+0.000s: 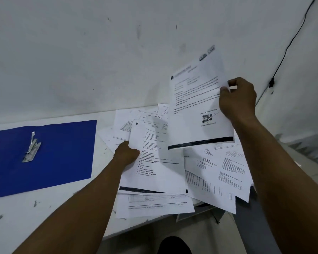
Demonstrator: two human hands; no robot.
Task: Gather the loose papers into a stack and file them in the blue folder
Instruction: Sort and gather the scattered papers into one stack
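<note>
Across the white, scuffed tabletop [50,208], loose papers at centre right, open folder at far left.

Largest first: the pale marked wall fills the upper frame, a black cable [290,44] running down its upper right corner. Below it, the flat blue plastic folder [62,153] lies open at left, its metal fastener clip [32,148] standing up, well apart from the scattered white printed sheets [218,173]. The left hand [126,154], nearer the folder, grips the left edge of a printed list page [158,162] on the pile. The right hand [237,98] pinches the right edge of a lifted letter sheet [198,107], long axis roughly upright. I'd guess that sheet must travel down-left onto the left hand's page.
</note>
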